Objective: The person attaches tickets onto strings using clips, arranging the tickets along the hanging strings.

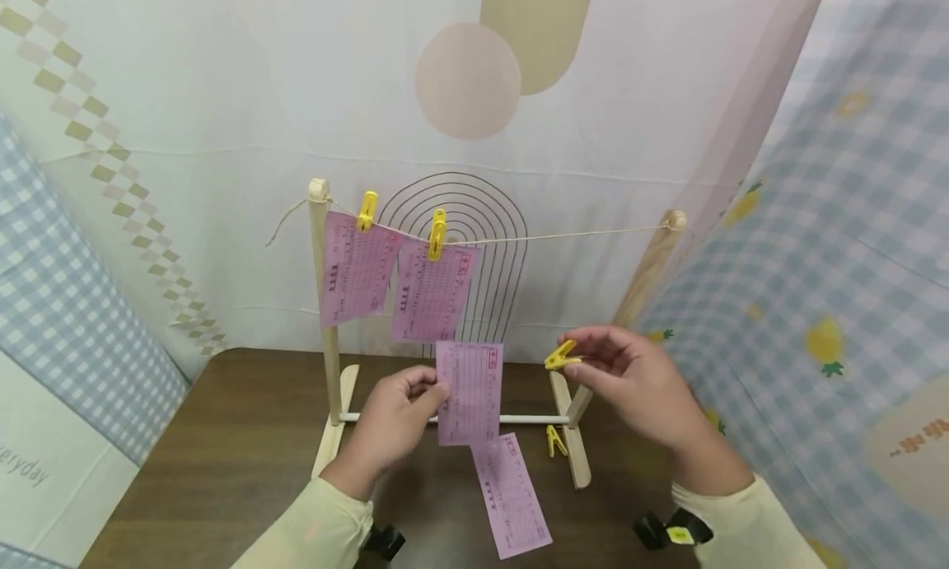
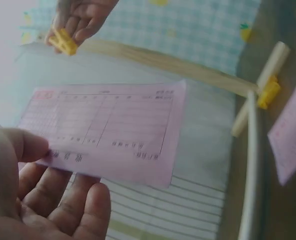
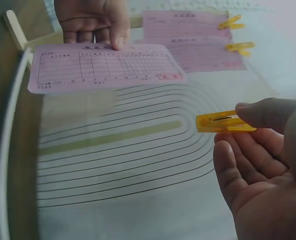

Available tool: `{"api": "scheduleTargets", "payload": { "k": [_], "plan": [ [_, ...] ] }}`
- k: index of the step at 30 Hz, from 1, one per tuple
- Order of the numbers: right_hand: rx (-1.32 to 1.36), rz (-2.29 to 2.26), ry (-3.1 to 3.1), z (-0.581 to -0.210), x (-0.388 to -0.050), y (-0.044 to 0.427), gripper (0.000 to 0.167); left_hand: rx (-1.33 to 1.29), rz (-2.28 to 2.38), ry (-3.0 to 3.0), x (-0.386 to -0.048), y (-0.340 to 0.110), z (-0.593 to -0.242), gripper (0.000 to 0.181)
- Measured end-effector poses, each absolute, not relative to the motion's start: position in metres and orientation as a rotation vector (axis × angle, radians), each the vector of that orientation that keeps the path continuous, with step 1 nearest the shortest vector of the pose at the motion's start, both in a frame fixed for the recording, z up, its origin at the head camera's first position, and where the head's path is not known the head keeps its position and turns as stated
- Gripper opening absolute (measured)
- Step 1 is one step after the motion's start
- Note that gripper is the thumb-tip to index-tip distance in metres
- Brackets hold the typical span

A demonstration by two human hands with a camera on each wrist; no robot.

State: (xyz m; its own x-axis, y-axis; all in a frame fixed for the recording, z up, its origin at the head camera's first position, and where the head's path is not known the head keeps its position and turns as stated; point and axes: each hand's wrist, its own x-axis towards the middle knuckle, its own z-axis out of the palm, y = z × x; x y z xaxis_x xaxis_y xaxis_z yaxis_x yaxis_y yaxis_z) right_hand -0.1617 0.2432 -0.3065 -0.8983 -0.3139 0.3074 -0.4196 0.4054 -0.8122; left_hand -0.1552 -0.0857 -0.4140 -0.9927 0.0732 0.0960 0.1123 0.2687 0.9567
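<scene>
My left hand [image 1: 400,412] pinches a pink printed slip [image 1: 470,396] by its left edge, below the string. In the left wrist view the thumb lies over that slip [image 2: 107,130] and the fingers are behind it. Over on the right, my right hand [image 1: 630,380] grips a yellow clothespin [image 1: 561,356] between thumb and fingers, apart from the slip. Two more pink slips [image 1: 361,268] hang from the string [image 1: 563,236], each under a yellow clothespin [image 1: 437,235]. Another slip [image 1: 513,496] lies on the table.
A wooden frame with a left post [image 1: 326,305] and a right post [image 1: 645,281] carries the string. A white rod [image 1: 530,419] joins its feet low down. One loose yellow clothespin [image 1: 555,440] lies beside the right foot [image 1: 578,462] on the brown table [image 1: 222,445].
</scene>
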Motion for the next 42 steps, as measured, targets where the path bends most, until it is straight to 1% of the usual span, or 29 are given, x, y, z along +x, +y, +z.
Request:
{"api": "scheduleTargets", "payload": {
  "k": [7, 12, 17, 23, 28, 32, 42],
  "plan": [
    [0.758, 1.330, -2.415, -0.252, -0.167, 0.231, 0.027, -0.140, -1.756, -2.403, -0.159, -0.074, -0.380, 0.022],
    [0.785, 1.280, -2.361, -0.218, -0.169, 0.225, 0.024, -0.165, -1.737, -2.371, -0.166, -0.064, -0.362, 0.022],
    [0.818, 1.237, -2.354, -0.189, -0.180, 0.217, 0.020, -0.176, -1.748, -2.317, -0.173, -0.057, -0.347, 0.024],
    [0.732, 1.109, -2.432, -0.162, -0.189, 0.200, 0.017, -0.206, -1.770, -2.276, -0.179, -0.051, -0.330, 0.026],
    [0.617, 1.017, -2.531, -0.147, -0.193, 0.185, 0.018, -0.196, -1.781, -2.276, -0.181, -0.048, -0.322, 0.024],
    [0.549, 1.023, -2.596, -0.142, -0.199, 0.175, 0.017, -0.190, -1.774, -2.278, -0.182, -0.046, -0.319, 0.023],
    [0.601, 1.071, -2.672, -0.146, -0.210, 0.163, 0.017, -0.173, -1.766, -2.259, -0.187, -0.043, -0.316, 0.022]
  ]
}}
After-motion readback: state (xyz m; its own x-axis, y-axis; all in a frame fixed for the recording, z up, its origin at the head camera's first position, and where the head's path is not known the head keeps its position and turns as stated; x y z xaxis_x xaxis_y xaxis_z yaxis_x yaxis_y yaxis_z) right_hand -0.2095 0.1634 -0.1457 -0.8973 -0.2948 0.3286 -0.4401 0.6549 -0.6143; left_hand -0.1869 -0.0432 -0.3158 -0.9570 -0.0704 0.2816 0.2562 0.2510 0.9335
